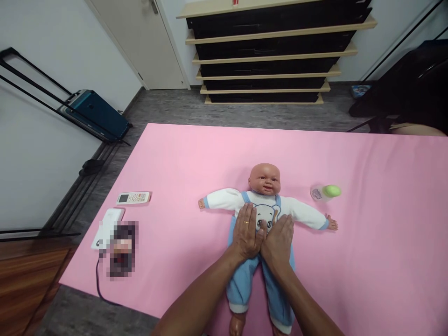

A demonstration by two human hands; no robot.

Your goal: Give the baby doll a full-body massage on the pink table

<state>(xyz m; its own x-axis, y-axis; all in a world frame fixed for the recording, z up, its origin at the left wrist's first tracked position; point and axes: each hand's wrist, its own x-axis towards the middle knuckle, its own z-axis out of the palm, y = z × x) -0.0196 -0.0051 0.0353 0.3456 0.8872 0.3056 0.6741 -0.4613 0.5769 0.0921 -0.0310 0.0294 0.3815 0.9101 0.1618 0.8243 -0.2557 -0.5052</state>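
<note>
A baby doll [265,179] lies on its back on the pink table cover, arms stretched out to both sides. It wears a white top with a bear face and blue overalls [241,282]. My left hand [248,232] rests flat on the left side of the doll's belly, fingers extended, a ring on one finger. My right hand [278,240] lies flat on the other side, fingers pointing up toward the doll's chest. Both thumbs come close together at the middle. Neither hand grips anything. The hands hide part of the doll's waist.
A small bottle with a green cap [331,191] lies right of the doll. At the left are a remote control [133,198], a white device [109,228] with a cable and a blurred-out item [122,249]. Beyond the pink table [189,154] stand a shelf unit [262,59] and a suitcase [96,114].
</note>
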